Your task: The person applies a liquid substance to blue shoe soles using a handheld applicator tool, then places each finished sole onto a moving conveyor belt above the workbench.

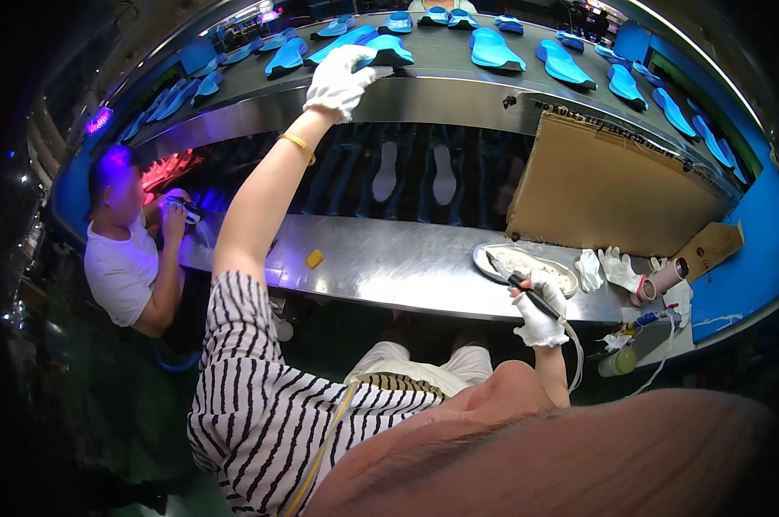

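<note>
My left hand [345, 82], in a white glove, extends to the near edge of the raised belt [441, 65], at a blue shoe sole [393, 45]. Its thumb stands apart from the fingers; the fingertips are obscured, so I cannot tell whether they grip the sole or only touch it. The glove covers part of that sole and overlaps a neighbouring one, leaving their boundary unclear. The visible dark end of the sole faces me; its full long axis cannot be established.

My right hand [540, 320], also gloved, is closed around a black pen-like tool [545, 306] above the metal bench [364, 250]. The tool's long axis runs diagonally, its tip pointing forward and to my left, over a sole-shaped piece [555, 274] with a pale interior. That piece lies lengthwise from far left to near right, its near side partly covered by my hand. I cannot confirm contact at the tip. A pale tube [577, 353] trails from the tool's rear, its lower run hidden behind my head.
</note>
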Demonstrator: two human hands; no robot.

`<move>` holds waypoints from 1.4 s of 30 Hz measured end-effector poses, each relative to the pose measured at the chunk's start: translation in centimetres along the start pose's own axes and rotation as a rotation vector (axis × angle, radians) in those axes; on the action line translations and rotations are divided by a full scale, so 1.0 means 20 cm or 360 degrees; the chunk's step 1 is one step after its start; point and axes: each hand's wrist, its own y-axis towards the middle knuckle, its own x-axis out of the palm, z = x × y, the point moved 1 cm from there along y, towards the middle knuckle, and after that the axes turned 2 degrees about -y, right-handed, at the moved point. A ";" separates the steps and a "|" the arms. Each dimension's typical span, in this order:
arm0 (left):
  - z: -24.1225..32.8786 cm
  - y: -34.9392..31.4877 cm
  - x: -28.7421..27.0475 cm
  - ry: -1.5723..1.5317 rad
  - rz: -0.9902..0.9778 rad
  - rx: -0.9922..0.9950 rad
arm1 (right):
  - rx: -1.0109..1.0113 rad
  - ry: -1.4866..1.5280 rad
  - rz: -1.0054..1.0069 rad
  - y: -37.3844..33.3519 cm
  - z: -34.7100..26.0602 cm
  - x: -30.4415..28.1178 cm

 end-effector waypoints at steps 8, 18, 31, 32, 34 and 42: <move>0.26 -0.23 -0.45 -0.2651 0.0550 -0.0275 | -0.0051 -0.0320 0.0053 0.04 0.02 0.05; 0.38 -1.08 0.00 -0.3961 -0.0919 -0.1242 | -0.0042 -0.0140 -0.0001 -0.03 -0.04 0.13; 0.67 -1.56 -0.01 -0.3477 -0.0363 -0.2311 | 0.0044 -0.0012 -0.0383 -0.03 -0.10 0.42; 0.68 -1.57 0.01 -0.3273 -0.0242 -0.2350 | 0.0020 0.0038 -0.0420 -0.02 -0.09 0.45; 0.72 -1.57 0.03 -0.3401 -0.0166 -0.2330 | -0.0033 0.0031 -0.0399 -0.01 -0.07 0.49; 0.80 -1.58 0.08 -0.3206 -0.0151 -0.2257 | -0.0086 -0.0084 0.0007 -0.03 -0.04 0.61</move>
